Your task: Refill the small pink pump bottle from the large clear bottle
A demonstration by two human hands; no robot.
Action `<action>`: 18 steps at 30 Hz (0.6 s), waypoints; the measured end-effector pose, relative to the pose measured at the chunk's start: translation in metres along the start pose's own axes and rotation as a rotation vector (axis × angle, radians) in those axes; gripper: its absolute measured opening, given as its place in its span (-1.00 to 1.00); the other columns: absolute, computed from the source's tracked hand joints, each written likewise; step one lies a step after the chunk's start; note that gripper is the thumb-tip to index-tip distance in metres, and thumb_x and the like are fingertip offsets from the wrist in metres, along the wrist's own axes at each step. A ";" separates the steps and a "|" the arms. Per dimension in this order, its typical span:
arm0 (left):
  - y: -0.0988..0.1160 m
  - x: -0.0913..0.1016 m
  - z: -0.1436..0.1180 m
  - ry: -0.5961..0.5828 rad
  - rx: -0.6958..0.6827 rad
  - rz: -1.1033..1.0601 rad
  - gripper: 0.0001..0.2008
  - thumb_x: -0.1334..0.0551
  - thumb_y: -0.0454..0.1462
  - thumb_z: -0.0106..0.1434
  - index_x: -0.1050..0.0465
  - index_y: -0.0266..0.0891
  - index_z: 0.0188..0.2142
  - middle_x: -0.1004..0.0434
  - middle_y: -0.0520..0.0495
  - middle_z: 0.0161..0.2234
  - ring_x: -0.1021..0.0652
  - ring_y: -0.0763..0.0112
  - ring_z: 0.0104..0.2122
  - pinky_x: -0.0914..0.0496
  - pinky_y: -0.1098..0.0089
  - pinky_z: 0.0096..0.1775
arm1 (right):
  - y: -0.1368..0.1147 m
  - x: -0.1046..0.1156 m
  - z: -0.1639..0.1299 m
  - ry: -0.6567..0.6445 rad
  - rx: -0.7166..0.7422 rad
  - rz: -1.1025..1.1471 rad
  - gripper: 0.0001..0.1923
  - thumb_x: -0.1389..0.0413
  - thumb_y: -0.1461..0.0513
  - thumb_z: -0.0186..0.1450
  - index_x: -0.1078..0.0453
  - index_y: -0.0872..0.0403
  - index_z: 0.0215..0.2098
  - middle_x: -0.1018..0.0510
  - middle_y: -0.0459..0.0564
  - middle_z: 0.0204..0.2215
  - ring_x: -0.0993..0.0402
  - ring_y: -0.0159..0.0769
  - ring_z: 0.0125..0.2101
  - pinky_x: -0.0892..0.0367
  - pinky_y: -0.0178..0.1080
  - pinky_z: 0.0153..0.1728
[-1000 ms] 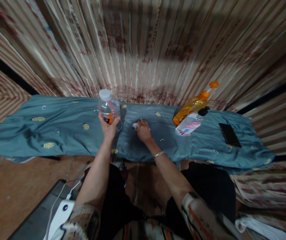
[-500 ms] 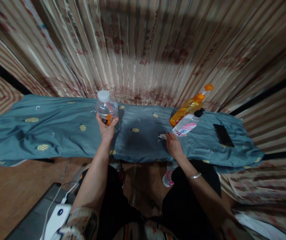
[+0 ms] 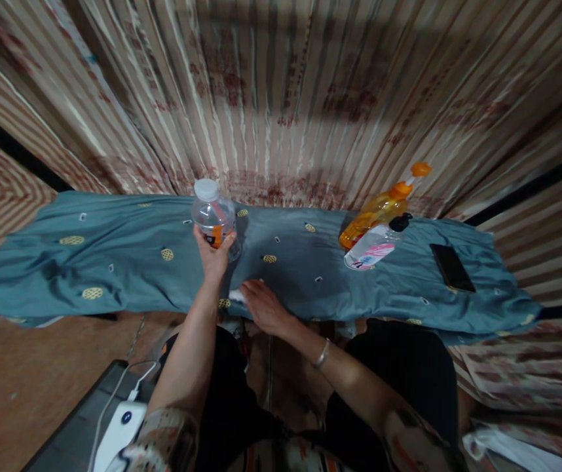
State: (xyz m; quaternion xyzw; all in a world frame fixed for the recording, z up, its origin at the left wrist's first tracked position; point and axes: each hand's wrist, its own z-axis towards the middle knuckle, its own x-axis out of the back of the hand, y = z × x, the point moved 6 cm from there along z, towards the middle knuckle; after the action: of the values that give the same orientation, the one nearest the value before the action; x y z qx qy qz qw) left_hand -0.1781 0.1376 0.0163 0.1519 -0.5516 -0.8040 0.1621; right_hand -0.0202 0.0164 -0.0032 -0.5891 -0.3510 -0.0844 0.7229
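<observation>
My left hand (image 3: 215, 257) is wrapped round a clear plastic bottle (image 3: 213, 213) with a white cap and an orange and black label. The bottle stands upright on the blue-green cloth (image 3: 128, 255). Pinched in the fingers of my right hand (image 3: 265, 307) is a small white piece that looks like tissue (image 3: 236, 296), low over the cloth near its front edge, just right of my left forearm. What exactly the white piece is cannot be made out fully. A bracelet (image 3: 322, 353) circles my right wrist.
An orange pump bottle (image 3: 370, 219) and a clear bottle with a pink label and black cap (image 3: 372, 249) stand to the right. A dark phone (image 3: 452, 267) lies beyond them. Pleated curtains (image 3: 271, 98) hang behind. A white power bank (image 3: 121, 429) with a cable sits at lower left.
My right hand has swept left with the white piece, from beside the pink-labelled bottle to near my left forearm. My left hand still holds the capped bottle in place.
</observation>
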 end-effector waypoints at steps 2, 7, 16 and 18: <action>0.001 0.001 0.000 0.023 0.037 -0.024 0.02 -0.58 -0.11 0.03 -0.13 -0.11 0.38 -0.44 -0.27 0.30 -0.59 0.13 0.21 -0.41 0.09 0.34 | 0.002 0.001 -0.042 -0.045 -0.007 0.160 -0.60 -0.25 0.05 0.49 -0.47 0.06 0.20 -0.57 0.11 0.17 -0.59 -0.10 0.09 -0.56 0.07 0.11; 0.008 -0.001 0.000 0.027 0.095 -0.036 0.06 -0.59 -0.19 0.00 -0.11 -0.10 0.40 -0.44 -0.27 0.31 -0.60 0.13 0.19 -0.41 0.07 0.34 | 0.040 0.054 -0.101 0.039 -0.184 0.551 -0.58 -0.23 0.02 0.50 -0.46 0.08 0.20 -0.60 0.09 0.09 -0.63 -0.17 -0.03 -0.62 -0.03 -0.03; 0.012 0.003 -0.001 0.063 0.092 -0.055 0.14 -0.62 -0.27 -0.06 -0.04 -0.12 0.40 -0.33 -0.34 0.39 -0.52 0.02 0.31 -0.37 -0.02 0.40 | 0.079 0.092 -0.095 0.193 -0.330 0.852 -0.56 -0.24 0.03 0.49 -0.45 0.07 0.22 -0.57 0.11 0.14 -0.61 -0.12 0.04 -0.60 0.03 0.04; 0.014 0.003 -0.001 0.002 0.062 -0.039 0.07 -0.61 -0.25 0.01 -0.06 -0.12 0.38 -0.31 -0.36 0.40 -0.48 -0.01 0.35 -0.34 -0.06 0.41 | 0.087 0.093 -0.083 0.217 -0.332 0.818 -0.57 -0.25 0.03 0.49 -0.45 0.07 0.22 -0.57 0.11 0.15 -0.60 -0.12 0.04 -0.59 0.04 0.04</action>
State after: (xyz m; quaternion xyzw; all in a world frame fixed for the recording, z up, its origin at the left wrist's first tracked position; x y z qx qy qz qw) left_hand -0.1795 0.1306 0.0285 0.1684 -0.5730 -0.7893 0.1424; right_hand 0.1289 -0.0067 -0.0203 -0.7750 0.0069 0.0917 0.6253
